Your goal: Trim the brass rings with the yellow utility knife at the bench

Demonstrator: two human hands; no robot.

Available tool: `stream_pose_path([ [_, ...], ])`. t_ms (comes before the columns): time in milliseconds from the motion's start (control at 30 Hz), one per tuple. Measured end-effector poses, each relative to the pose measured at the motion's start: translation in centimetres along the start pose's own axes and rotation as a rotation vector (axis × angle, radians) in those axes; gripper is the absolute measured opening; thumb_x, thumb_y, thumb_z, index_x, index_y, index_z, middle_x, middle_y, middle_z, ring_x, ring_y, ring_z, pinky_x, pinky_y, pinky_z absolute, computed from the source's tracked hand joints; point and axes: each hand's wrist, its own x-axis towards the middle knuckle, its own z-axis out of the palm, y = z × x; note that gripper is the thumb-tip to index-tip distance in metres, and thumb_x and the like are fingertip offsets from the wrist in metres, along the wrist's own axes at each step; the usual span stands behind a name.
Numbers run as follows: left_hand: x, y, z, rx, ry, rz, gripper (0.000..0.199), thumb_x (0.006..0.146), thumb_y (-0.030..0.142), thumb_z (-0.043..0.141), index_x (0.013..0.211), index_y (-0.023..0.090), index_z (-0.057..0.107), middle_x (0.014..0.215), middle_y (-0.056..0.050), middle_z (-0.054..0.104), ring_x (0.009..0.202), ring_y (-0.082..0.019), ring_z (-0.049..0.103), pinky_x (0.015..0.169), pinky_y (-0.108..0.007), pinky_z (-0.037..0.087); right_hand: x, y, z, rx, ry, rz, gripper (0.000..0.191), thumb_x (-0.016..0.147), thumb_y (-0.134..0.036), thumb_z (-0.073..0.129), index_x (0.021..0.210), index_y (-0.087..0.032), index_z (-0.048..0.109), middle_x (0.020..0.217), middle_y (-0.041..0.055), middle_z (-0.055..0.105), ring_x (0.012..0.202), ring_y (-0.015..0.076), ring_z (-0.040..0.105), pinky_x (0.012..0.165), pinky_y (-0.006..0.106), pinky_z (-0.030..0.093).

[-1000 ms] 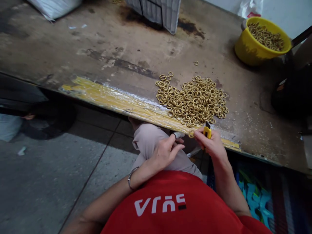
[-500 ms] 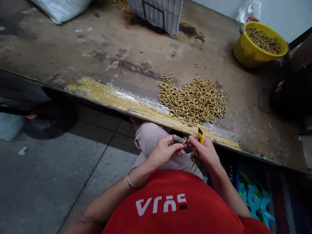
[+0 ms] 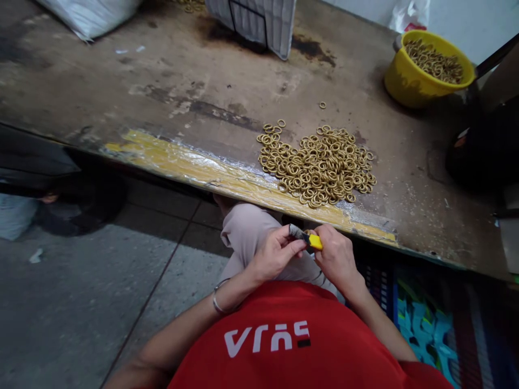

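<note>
My left hand [image 3: 275,252] is closed near the table's front edge, above my lap. A grey sleeve-like cover [image 3: 296,232] shows at its fingertips; a ring seen there earlier is hidden now. My right hand [image 3: 334,253] grips a yellow cutter [image 3: 315,242], its dark blade pointing left and meeting the tip of the grey cover. Just beyond both hands, a pile of brass-coloured rings [image 3: 320,167] lies on the table. One single ring [image 3: 323,105] rests apart, behind the pile.
The worn brown table [image 3: 162,102] has yellow tape [image 3: 182,162] along its front edge. At the back right stands a yellow tub [image 3: 409,86] of rings. A grey ribbed panel [image 3: 275,24] and a white sack [image 3: 95,16] are behind. Turquoise pieces [image 3: 425,329] lie below right.
My right hand has turned and brought the cutter down and left, from upright to lying against the grey cover. My left hand has barely moved. The view has shifted slightly.
</note>
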Motion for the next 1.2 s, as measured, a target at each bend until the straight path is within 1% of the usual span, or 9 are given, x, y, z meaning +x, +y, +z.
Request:
stream_pose_path([
  [133,-1.4,1.5,-0.4,0.2,-0.155,0.186,0.013,0.088,0.025,0.063,0.08,0.015,0.063,0.075,-0.002,0.063,0.07,-0.013,0.056,0.067,-0.024,0.045,0.9,2.8,0.0,-0.11,0.003,0.199,0.014,0.09,-0.011,0.053,0.086,-0.018,0.065,0.076,0.0071,0.067,0.064,0.0188,0.057,0.06,0.029,0.032],
  [200,-1.6,1.6,-0.7,0.293,-0.223,0.222,0.013,0.09,0.026,0.061,0.082,0.015,0.063,0.076,-0.002,0.064,0.071,-0.014,0.056,0.067,-0.025,0.044,1.7,3.7,-0.1,-0.065,0.07,0.181,0.015,0.09,-0.012,0.052,0.089,-0.018,0.065,0.081,0.0079,0.068,0.07,0.0204,0.06,0.063,0.029,0.035],
  [367,-0.6,-0.5,-1.0,0.518,-0.134,0.11,0.014,0.089,0.03,0.061,0.083,0.018,0.056,0.072,0.0,0.061,0.065,-0.015,0.054,0.061,-0.026,0.04,4.0,2.7,0.4,0.083,0.194,-0.01,0.027,0.088,-0.009,0.051,0.106,-0.02,0.067,0.098,0.0077,0.067,0.087,0.0208,0.062,0.074,0.029,0.043],
  [467,-0.4,-1.7,-1.1,0.588,-0.116,0.047,0.021,0.089,0.035,0.064,0.082,0.021,0.05,0.071,0.001,0.063,0.064,-0.016,0.057,0.06,-0.027,0.038,5.3,1.9,1.0,-0.018,0.188,0.025,0.034,0.084,-0.005,0.052,0.111,-0.019,0.068,0.1,0.0078,0.065,0.082,0.02,0.06,0.069,0.029,0.041],
  [600,-0.4,-2.5,-1.5,0.654,-0.081,0.014,0.025,0.09,0.035,0.064,0.077,0.022,0.047,0.068,0.0,0.064,0.063,-0.017,0.059,0.059,-0.027,0.036,6.3,1.6,1.3,-0.144,0.104,0.086,0.028,0.082,-0.003,0.054,0.101,-0.018,0.069,0.096,0.0078,0.063,0.077,0.0194,0.056,0.064,0.03,0.034],
  [767,0.0,-3.0,-1.8,0.563,-0.011,0.051,0.027,0.088,0.033,0.063,0.071,0.021,0.046,0.065,0.0,0.062,0.059,-0.015,0.055,0.057,-0.026,0.037,6.8,2.4,1.2,-0.087,0.119,0.08,0.019,0.086,-0.008,0.054,0.094,-0.018,0.069,0.093,0.0075,0.063,0.075,0.0191,0.056,0.065,0.03,0.035],
  [967,0.5,-1.8,-1.9,0.123,0.027,-0.05,0.025,0.087,0.04,0.064,0.078,0.019,0.053,0.065,0.0,0.067,0.052,-0.01,0.053,0.052,-0.023,0.038,6.6,3.3,0.0,0.435,0.389,0.083,0.02,0.097,-0.034,0.055,0.085,-0.021,0.064,0.082,0.0035,0.062,0.078,0.0182,0.058,0.074,0.03,0.045],
  [1100,0.9,-0.4,-1.7,-0.179,0.076,-0.055,0.036,0.087,0.049,0.068,0.088,0.018,0.051,0.077,-0.003,0.074,0.046,-0.006,0.049,0.048,-0.02,0.036,5.6,2.0,-0.7,1.004,0.188,0.219,0.028,0.095,-0.046,0.06,0.082,-0.021,0.062,0.06,-0.0053,0.049,0.053,0.0112,0.045,0.053,0.025,0.038],
  [1200,1.1,0.2,-1.3,-0.315,0.06,-0.052,0.041,0.084,0.051,0.072,0.097,0.017,0.054,0.081,-0.005,0.076,0.046,-0.006,0.052,0.046,-0.019,0.034,4.6,0.7,-0.5,1.253,0.046,0.241,0.028,0.092,-0.048,0.065,0.083,-0.021,0.064,0.057,-0.0066,0.047,0.048,0.0091,0.041,0.047,0.023,0.034],
])
